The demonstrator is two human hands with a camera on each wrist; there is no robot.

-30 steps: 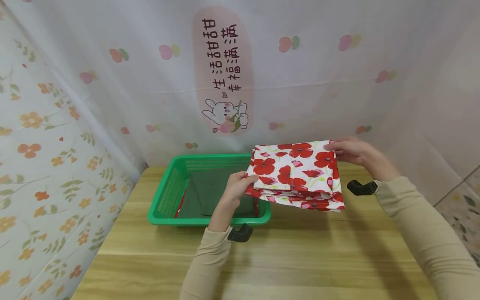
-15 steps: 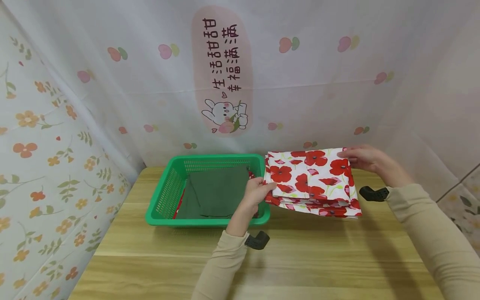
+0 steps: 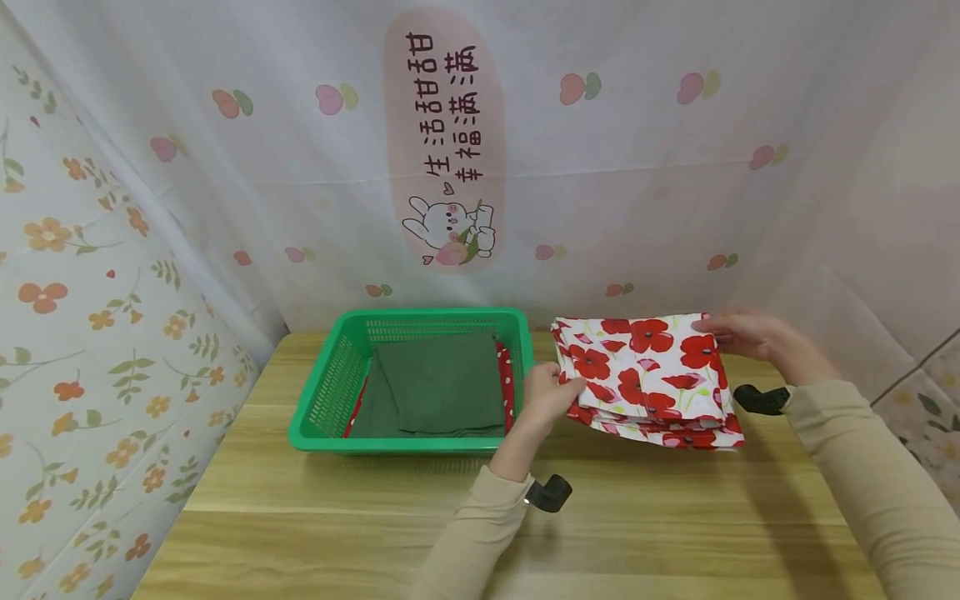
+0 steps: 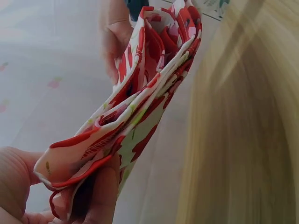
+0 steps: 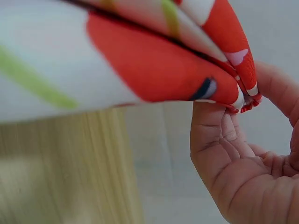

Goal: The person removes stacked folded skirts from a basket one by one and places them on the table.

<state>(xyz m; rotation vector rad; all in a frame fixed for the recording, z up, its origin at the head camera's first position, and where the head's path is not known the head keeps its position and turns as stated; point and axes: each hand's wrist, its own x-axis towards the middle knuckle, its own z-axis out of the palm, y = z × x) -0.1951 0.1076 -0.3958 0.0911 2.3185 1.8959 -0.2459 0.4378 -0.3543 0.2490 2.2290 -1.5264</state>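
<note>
A folded cloth (image 3: 645,367), white with red poppies, is held up over the right part of the table. My left hand (image 3: 546,392) pinches its left edge, thumb on top and fingers beneath. At the far right corner, my right hand (image 3: 742,336) grips the cloth between thumb and fingers. In the left wrist view the folded layers of the poppy cloth (image 4: 135,102) show edge-on, stacked and slightly parted. The right wrist view has the cloth's rolled corner (image 5: 224,70) caught between the right hand's (image 5: 247,172) fingers and thumb.
A green plastic basket (image 3: 315,429) stands left of the cloth on the wooden table (image 3: 337,525). Inside lie a folded dark green cloth (image 3: 450,383) and a red cloth with white dots (image 3: 507,379). A printed white curtain (image 3: 637,192) hangs behind the table.
Both hands have carried the poppy cloth to the right and slightly nearer, away from over the basket. The dark green cloth and red dotted cloth in the basket now show more fully.
</note>
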